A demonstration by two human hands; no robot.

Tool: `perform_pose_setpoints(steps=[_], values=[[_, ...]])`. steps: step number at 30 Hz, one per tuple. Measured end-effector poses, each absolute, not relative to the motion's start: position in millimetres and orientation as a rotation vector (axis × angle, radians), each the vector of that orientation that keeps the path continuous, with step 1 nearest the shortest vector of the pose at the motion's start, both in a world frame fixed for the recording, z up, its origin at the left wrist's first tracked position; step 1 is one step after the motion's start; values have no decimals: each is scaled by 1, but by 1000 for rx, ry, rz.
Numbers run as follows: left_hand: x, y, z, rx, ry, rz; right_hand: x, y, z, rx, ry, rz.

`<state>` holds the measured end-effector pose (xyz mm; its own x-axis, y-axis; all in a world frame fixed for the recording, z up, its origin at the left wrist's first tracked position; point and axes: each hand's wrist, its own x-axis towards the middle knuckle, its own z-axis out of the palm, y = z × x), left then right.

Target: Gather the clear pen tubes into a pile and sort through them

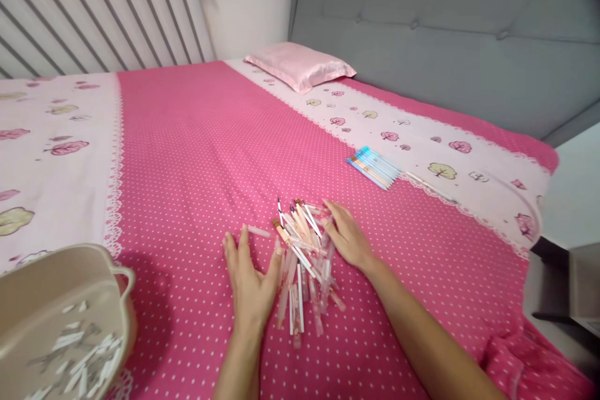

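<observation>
The pile of slim white and clear plastic sticks (302, 262) lies on the pink bed sheet with white dots (197, 156), near the lower middle of the head view. Several sticks carry brown or dark tips; whether they are pens or applicators cannot be read at this resolution.

The left hand (250, 275) rests flat on the sheet just left of the pile. Its fingers are spread, and its thumb touches the pile's left edge. It holds nothing.

The right hand (347, 237) lies at the pile's upper right edge. It is open, palm down, with its fingers extended side by side against the sticks. It pinches nothing.

One loose clear stick (259, 231) lies just left of the pile, beyond the left fingertips.

A bundle of light blue pens (374, 167) lies well beyond the pile, to its right. A pink satin pillow (300, 65) lies far beyond the pile, against the grey padded headboard (445, 31).

A beige plastic basket with a handle (60, 281) stands well left of the pile, near the view's lower corner. It contains white pieces, which are blurred.
</observation>
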<state>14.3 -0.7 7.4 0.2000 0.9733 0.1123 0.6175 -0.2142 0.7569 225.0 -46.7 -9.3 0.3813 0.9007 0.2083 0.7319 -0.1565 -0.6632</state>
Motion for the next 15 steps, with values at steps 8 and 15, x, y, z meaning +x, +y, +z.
perform_pose_setpoints(steps=[8,15], values=[[9,6,-2,2292,1218,579,200,-48,4,-1770,-1613,340],[11,-1,4,2256,929,572,189,-60,2,-1498,-1354,644]])
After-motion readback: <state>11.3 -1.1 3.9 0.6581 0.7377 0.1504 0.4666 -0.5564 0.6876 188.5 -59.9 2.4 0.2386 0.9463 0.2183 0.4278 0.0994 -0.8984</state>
